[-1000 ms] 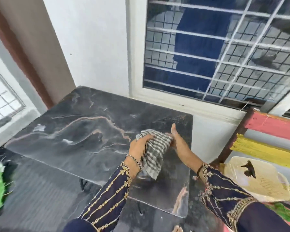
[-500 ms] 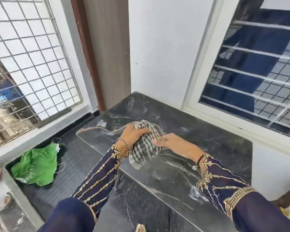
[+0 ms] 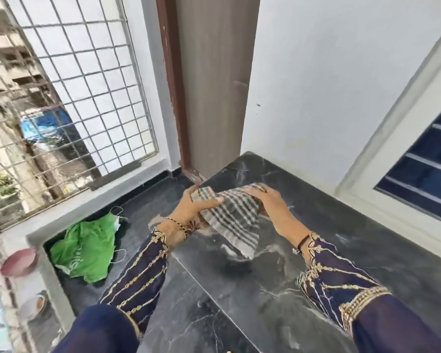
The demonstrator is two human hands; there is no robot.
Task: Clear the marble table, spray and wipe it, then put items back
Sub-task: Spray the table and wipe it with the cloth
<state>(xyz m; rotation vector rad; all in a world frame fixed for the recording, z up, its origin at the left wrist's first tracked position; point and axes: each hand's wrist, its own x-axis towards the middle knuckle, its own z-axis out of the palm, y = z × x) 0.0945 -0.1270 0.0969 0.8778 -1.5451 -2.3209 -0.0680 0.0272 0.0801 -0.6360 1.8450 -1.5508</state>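
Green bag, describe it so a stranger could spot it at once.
Start at the big barred window on the left. Below it, on the dark floor beside the marble table, lies a crumpled green bag. It is the only bright green thing there.

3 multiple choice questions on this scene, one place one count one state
1. Relative to the marble table, where is the green bag?
A) on top
B) on the floor to its left
C) under it

2. How many hands touch the checked cloth?
A) none
B) one
C) two

3. How does the cloth lie?
A) spread flat
B) bunched, one corner trailing
C) folded square

1 B: it lies on the floor beside the table.
2 C: left hand and right hand both hold it.
3 B: it is gathered between them.
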